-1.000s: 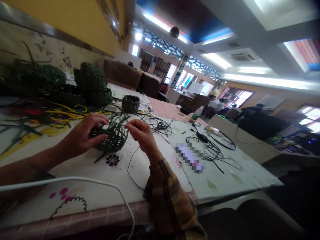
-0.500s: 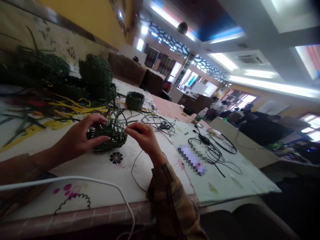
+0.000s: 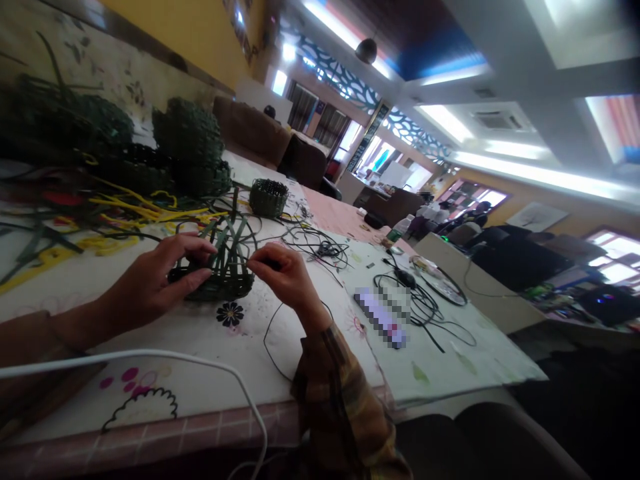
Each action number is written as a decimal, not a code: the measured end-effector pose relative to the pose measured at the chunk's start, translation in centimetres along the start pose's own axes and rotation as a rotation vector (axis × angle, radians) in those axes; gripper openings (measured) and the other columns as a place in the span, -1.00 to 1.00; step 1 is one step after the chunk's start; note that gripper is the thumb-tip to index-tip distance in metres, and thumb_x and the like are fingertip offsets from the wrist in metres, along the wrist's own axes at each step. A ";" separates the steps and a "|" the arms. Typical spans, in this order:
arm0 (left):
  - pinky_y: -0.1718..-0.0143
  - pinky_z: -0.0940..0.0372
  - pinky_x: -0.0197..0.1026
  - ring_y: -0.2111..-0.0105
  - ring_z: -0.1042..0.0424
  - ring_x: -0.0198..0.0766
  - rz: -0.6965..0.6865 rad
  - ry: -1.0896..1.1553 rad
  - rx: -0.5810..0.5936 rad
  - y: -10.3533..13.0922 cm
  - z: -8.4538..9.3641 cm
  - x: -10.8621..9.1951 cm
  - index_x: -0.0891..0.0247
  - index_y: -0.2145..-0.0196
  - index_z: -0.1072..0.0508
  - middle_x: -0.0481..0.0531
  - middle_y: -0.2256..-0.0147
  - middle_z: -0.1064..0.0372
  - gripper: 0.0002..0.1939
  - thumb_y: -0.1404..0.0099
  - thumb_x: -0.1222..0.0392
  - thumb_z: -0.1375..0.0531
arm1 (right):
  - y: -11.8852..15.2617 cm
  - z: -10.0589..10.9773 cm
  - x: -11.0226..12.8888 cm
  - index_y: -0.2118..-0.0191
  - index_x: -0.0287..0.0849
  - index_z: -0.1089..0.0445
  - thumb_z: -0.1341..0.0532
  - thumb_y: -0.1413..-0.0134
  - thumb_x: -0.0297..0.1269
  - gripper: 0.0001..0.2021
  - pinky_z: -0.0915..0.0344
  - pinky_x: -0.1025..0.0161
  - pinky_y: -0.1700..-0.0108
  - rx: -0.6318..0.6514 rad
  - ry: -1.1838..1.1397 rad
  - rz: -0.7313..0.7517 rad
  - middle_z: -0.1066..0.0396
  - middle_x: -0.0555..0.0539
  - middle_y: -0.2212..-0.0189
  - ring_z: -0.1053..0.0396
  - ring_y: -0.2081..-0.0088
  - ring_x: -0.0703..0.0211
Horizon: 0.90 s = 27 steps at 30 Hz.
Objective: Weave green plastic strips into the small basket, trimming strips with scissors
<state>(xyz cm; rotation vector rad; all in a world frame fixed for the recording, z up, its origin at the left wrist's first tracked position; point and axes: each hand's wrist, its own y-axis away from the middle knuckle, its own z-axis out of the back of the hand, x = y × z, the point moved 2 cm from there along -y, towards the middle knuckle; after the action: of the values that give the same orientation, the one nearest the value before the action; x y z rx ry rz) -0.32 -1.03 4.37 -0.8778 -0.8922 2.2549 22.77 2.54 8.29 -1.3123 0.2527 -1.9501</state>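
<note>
A small, partly woven dark green basket [image 3: 231,283] rests on the table in front of me, with loose strips [image 3: 235,243] standing up from its rim. My left hand [image 3: 167,270] is closed on its near left side, thumb outside the wall and fingers over the top. At the right side of the rim, my right hand [image 3: 285,273] pinches at the weave, thumb and forefinger together. What sits between those fingertips looks like a thin green strip, largely hidden. A dark thin cord [image 3: 265,337] hangs below the right hand and curves across the cloth.
Finished-looking green baskets [image 3: 187,143] stand at the back left, and a smaller one [image 3: 269,197] behind my hands. Yellow strips [image 3: 150,210] lie at left. Coiled dark cord [image 3: 425,300], a lilac packet [image 3: 381,319] and a bottle [image 3: 400,229] are at right. A white cable [image 3: 200,360] crosses the foreground.
The upright strips stand more spread out and visible above the rim. Both hands stay at the basket, the right one shifting only slightly. The whole view has moved a little.
</note>
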 end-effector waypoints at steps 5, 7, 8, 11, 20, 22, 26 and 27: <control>0.09 -0.39 -0.21 0.15 -0.49 -0.21 0.055 0.019 0.006 0.1 0.1 0.1 0.14 -0.02 -0.40 0.02 0.11 -0.49 -0.71 -0.42 0.03 -0.10 | 0.0 0.0 0.4 0.44 -0.18 -0.43 -0.27 -0.15 -0.31 -0.84 -0.23 0.29 0.27 -0.002 0.025 0.016 -0.39 0.02 0.48 -0.29 0.36 0.27; 0.13 -0.39 -0.23 0.18 -0.49 -0.22 0.078 0.037 0.010 0.1 0.1 0.2 0.14 -0.03 -0.41 0.01 0.13 -0.50 -0.71 -0.43 0.03 -0.09 | 0.1 -0.1 0.5 0.45 -0.18 -0.43 -0.28 -0.15 -0.31 -0.84 -0.24 0.28 0.26 -0.006 0.051 0.016 -0.39 0.01 0.47 -0.29 0.36 0.26; 0.14 -0.40 -0.24 0.19 -0.49 -0.22 0.088 0.046 0.012 0.1 0.1 0.2 0.13 -0.02 -0.41 0.00 0.13 -0.51 -0.71 -0.43 0.03 -0.08 | 0.1 -0.1 0.5 0.45 -0.17 -0.43 -0.28 -0.16 -0.31 -0.84 -0.24 0.28 0.26 -0.006 0.065 0.016 -0.39 0.01 0.47 -0.29 0.36 0.25; 0.15 -0.39 -0.24 0.19 -0.49 -0.22 0.115 0.058 0.021 0.1 0.1 0.3 0.14 -0.02 -0.42 0.00 0.14 -0.52 -0.71 -0.44 0.03 -0.08 | 0.2 -0.2 0.6 0.44 -0.17 -0.43 -0.27 -0.18 -0.33 -0.84 -0.23 0.29 0.26 -0.016 0.096 0.046 -0.38 0.02 0.48 -0.28 0.37 0.26; 0.21 -0.37 -0.29 0.24 -0.50 -0.26 0.099 0.061 0.018 -0.1 0.3 -0.2 0.17 -0.01 -0.41 -0.02 0.17 -0.53 -0.71 -0.44 0.03 -0.06 | 1.0 -1.7 1.8 0.34 -0.21 -0.47 -0.15 -0.37 -0.31 -0.76 -0.15 0.32 0.29 -0.015 0.545 0.248 -0.27 0.00 0.44 -0.25 0.37 0.29; 0.23 -0.37 -0.30 0.25 -0.50 -0.27 0.079 0.057 0.018 -0.1 0.3 -0.3 0.16 -0.01 -0.40 -0.04 0.18 -0.53 -0.72 -0.45 0.04 -0.06 | 1.2 -2.0 2.0 0.33 -0.18 -0.48 -0.10 -0.41 -0.30 -0.72 -0.13 0.31 0.28 -0.006 0.677 0.276 -0.25 0.00 0.44 -0.24 0.35 0.28; 0.19 -0.38 -0.27 0.22 -0.51 -0.25 0.056 0.035 0.028 -0.1 0.2 -0.4 0.14 -0.02 -0.39 -0.02 0.14 -0.53 -0.73 -0.45 0.07 -0.06 | 1.4 -2.1 1.9 0.33 -0.12 -0.49 -0.09 -0.41 -0.35 -0.71 -0.09 0.29 0.27 0.007 0.806 0.336 -0.22 0.01 0.43 -0.20 0.33 0.26; 0.19 -0.38 -0.27 0.22 -0.51 -0.25 0.055 0.035 0.028 -0.1 0.2 -0.5 0.14 -0.02 -0.39 -0.02 0.14 -0.53 -0.73 -0.45 0.07 -0.06 | 1.4 -2.0 1.9 0.34 -0.11 -0.49 -0.09 -0.41 -0.36 -0.71 -0.09 0.29 0.28 0.000 0.817 0.358 -0.21 0.01 0.43 -0.18 0.33 0.26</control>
<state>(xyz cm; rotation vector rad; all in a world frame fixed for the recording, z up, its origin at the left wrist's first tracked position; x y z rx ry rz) -0.14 -1.36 4.71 -0.9367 -0.8280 2.2860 21.36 -0.22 7.93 -0.3601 0.8169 -2.0566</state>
